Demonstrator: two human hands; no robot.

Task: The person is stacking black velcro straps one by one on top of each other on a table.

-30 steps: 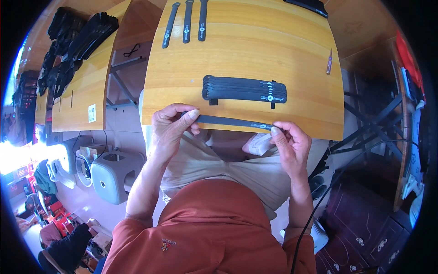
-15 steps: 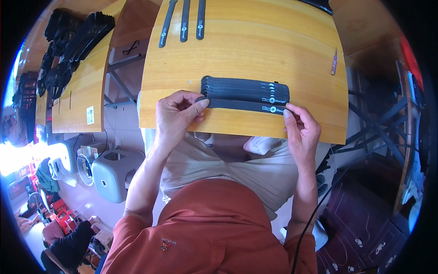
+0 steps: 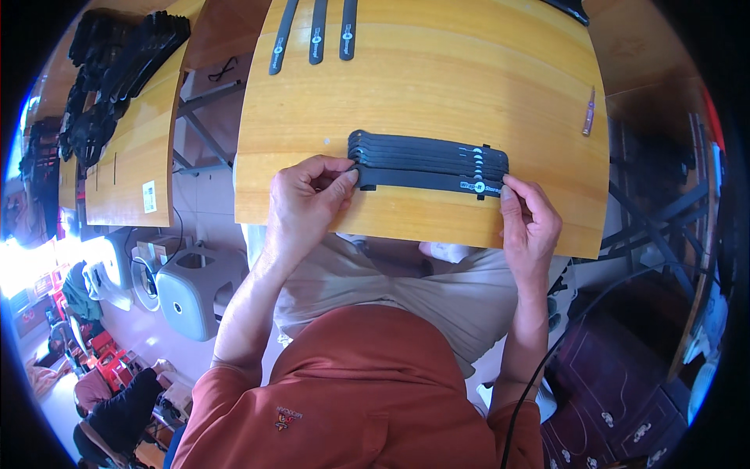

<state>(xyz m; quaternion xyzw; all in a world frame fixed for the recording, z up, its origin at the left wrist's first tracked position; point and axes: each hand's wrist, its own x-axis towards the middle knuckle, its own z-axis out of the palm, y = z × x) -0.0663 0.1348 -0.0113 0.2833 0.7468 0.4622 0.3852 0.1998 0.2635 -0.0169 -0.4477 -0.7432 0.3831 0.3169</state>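
A row of flat black straps [image 3: 422, 151] with white print lies side by side, overlapping, near the front edge of the wooden table. The nearest black strap [image 3: 414, 179] lies along the front of this row. Its left end is pinched between the thumb and fingers of my left hand [image 3: 307, 197], while my right hand [image 3: 531, 223] grips its right end the same way. Small black tabs [image 3: 368, 187] stick out from under the front strap near both ends, and another shows behind the row at the right.
Three separate black straps [image 3: 317, 35] lie at the table's far left. A slim purple pen-like tool [image 3: 588, 113] rests at the right. On a second table [image 3: 129, 195] to the left are piles of black straps [image 3: 144, 55]. A grey plastic stool [image 3: 191, 289] stands below it.
Both hands have brought the front strap closer against the row, narrowing the gap. Black tabs now show under its front edge. The view has shifted slightly.
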